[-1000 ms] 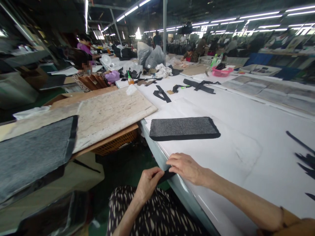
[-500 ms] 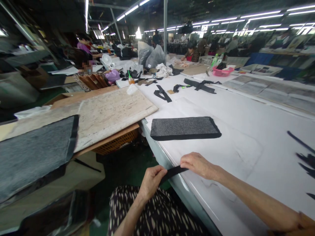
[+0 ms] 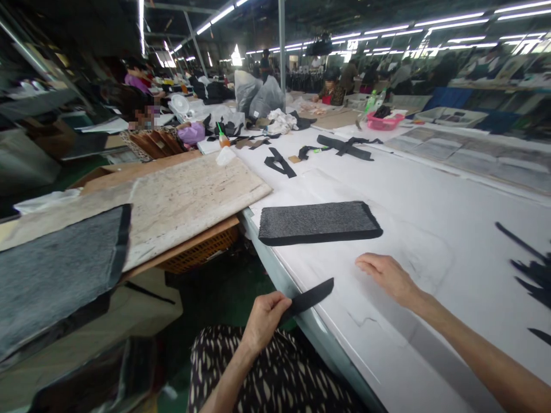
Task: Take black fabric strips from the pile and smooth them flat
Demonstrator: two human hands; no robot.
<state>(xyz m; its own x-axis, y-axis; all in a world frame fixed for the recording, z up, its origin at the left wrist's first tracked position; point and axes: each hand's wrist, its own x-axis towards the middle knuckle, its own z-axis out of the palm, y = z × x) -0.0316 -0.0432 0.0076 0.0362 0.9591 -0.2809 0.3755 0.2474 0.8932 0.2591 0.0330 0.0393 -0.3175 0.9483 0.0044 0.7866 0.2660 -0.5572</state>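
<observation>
My left hand (image 3: 266, 315) is closed, pinching a black fabric strip (image 3: 313, 295) between thumb and fingers. The strip's free end points up and right, over the edge of the white table (image 3: 430, 218). My right hand (image 3: 385, 277) is just above the tabletop, apart from the strip. Its fingers stretch to the left, and I see nothing in them. Beyond both hands lies a dark grey fabric piece (image 3: 318, 222) with a black band along its front and right edges.
A pale board (image 3: 193, 195) lies to the left, with a larger grey fabric piece (image 3: 60, 269) on it. Black strips (image 3: 346, 147) are scattered farther back. More black scraps (image 3: 534, 281) lie at the right. A pink basket (image 3: 385, 121) stands at the back; other people sit farther off.
My right hand has let go of the black strip and moved right and slightly up. My left hand keeps its hold, and the strip's freed end now sticks out.
</observation>
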